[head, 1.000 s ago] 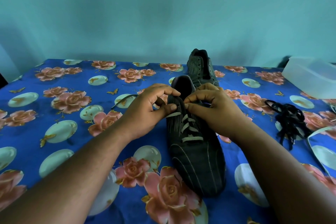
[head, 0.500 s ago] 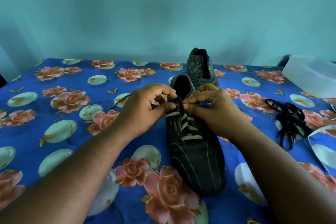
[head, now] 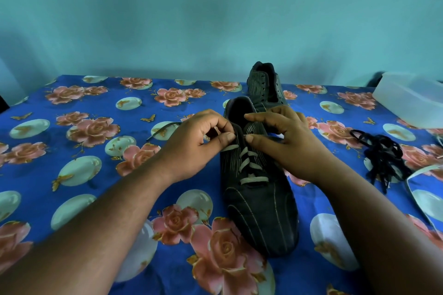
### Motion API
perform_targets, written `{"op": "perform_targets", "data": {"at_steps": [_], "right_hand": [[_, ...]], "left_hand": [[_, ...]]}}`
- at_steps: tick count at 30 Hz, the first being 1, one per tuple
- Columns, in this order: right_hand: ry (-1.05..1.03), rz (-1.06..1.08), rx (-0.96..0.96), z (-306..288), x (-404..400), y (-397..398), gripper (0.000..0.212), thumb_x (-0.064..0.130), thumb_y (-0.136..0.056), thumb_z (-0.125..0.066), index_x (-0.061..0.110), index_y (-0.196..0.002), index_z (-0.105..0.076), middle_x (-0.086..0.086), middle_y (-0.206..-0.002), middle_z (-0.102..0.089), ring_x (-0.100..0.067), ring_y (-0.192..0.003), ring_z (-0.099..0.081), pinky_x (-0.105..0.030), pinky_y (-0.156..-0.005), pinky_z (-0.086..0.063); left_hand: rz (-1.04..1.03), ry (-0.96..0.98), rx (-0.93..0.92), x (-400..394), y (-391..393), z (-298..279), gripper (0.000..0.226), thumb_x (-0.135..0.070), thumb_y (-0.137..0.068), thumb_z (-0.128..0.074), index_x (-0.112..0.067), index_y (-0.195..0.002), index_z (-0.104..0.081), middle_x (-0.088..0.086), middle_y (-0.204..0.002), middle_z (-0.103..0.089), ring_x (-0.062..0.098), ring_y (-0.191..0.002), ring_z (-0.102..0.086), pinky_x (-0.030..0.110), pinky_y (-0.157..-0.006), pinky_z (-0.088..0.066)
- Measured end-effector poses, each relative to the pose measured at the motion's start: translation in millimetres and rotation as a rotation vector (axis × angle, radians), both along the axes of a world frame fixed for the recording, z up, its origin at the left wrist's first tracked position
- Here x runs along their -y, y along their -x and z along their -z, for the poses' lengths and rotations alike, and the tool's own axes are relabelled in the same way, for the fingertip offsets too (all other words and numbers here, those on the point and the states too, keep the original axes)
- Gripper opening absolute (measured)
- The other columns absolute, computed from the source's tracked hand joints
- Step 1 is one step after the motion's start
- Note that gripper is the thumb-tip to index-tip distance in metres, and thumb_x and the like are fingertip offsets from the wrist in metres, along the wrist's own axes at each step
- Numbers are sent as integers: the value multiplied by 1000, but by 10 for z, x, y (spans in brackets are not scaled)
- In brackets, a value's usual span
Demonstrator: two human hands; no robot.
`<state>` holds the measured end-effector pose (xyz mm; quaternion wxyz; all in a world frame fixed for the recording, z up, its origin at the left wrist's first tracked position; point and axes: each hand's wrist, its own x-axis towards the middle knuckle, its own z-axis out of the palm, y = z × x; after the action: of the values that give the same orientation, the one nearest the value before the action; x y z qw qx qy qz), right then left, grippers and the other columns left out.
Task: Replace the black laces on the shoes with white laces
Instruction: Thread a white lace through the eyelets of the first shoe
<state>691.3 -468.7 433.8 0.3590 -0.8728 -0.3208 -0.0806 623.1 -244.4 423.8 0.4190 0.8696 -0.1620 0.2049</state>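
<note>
both hands pinch at the upper eyelets of the near shoe [head: 259, 199], the left hand [head: 194, 145] gripping the white lace [head: 249, 165] and the right hand [head: 285, 141] curled beside it, so a slipped tip could skip an eyelet.

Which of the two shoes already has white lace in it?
The near shoe, the one both hands are working on: white lace crosses its lower eyelets. The far shoe behind it shows bare eyelets.

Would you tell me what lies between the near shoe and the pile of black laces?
In the head view, the right hand and its forearm cross between the near shoe and the black laces, over the floral cloth.
</note>
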Motion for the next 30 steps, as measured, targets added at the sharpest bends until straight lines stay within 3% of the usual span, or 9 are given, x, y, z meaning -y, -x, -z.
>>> {"op": "perform_targets", "data": {"at_steps": [4, 8, 10, 12, 15, 20, 22, 26, 30], "right_hand": [[60, -37, 65, 16, 79, -75, 57, 78, -80, -52, 54, -132, -58, 16, -115, -50, -16, -119, -39, -48, -106, -40], [86, -76, 41, 42, 115, -117, 59, 79, -81, -53, 57, -136, -52, 19, -124, -50, -16, -127, -38, -50, -110, -38], [83, -84, 32, 43, 120, -114, 59, 78, -80, -54, 57, -135, -52, 20, -125, -50, -15, -129, -37, -50, -111, -37], [79, -86, 27, 45, 124, -115, 58, 79, -80, -54, 58, -135, -52, 20, -126, -49, -14, -130, -37, -51, -111, -37], [78, -82, 12, 51, 119, -115, 59, 80, -79, -54, 60, -134, -50, 22, -128, -48, -12, -131, -35, -53, -111, -37], [86, -82, -5, 45, 114, -101, 59, 82, -78, -52, 62, -133, -48, 23, -129, -47, -11, -132, -34, -54, -112, -35], [87, -83, -8, 42, 110, -97, 60, 81, -78, -52, 61, -134, -48, 24, -130, -46, -11, -132, -34, -54, -112, -34], [86, -83, -1, 48, 102, -97, 59, 81, -78, -52, 61, -134, -48, 24, -130, -46, -10, -132, -34, -54, -112, -34], [85, -87, 1, 54, 104, -104, 59, 82, -78, -52, 62, -134, -47, 22, -130, -47, -12, -132, -35, -55, -111, -36]], "left_hand": [[-19, -23, -70, -97, -2, -13, 4, -24, -101, -61, -22, -98, -64, -10, -94, -61, 7, -89, -58, 15, -77, -45], [-47, 41, -171, -266, 6, -18, 7, -25, -101, -59, -28, -96, -63, -17, -88, -62, 0, -75, -61, 21, -63, -51], [-66, 110, -224, -344, 4, -18, 7, -25, -102, -58, -27, -97, -63, -8, -87, -61, 5, -73, -60, 25, -60, -55], [-98, 156, -238, -406, 3, -33, 7, -23, -102, -57, -19, -102, -63, -3, -86, -61, 11, -76, -60, 26, -61, -56], [-153, 208, -241, -437, -9, -56, 10, -22, -101, -58, -14, -103, -63, -17, -78, -65, 2, -73, -59, 18, -61, -53], [-122, 303, -263, -351, 10, -52, 32, -49, -93, -55, -24, -110, -66, -7, -103, -71, 6, -93, -64, 30, -79, -58], [-70, 285, -289, -229, 46, -57, 35, -51, -92, -55, -22, -108, -67, -8, -106, -72, 1, -90, -65, 30, -75, -57], [-19, 77, -181, -69, 35, 0, 21, -42, -93, -62, -22, -97, -67, -13, -86, -64, -1, -75, -55, 14, -72, -43], [-46, 131, -222, -94, 27, -16, 17, -37, -93, -65, -21, -97, -68, -11, -90, -67, 1, -81, -59, 26, -78, -49]]}}
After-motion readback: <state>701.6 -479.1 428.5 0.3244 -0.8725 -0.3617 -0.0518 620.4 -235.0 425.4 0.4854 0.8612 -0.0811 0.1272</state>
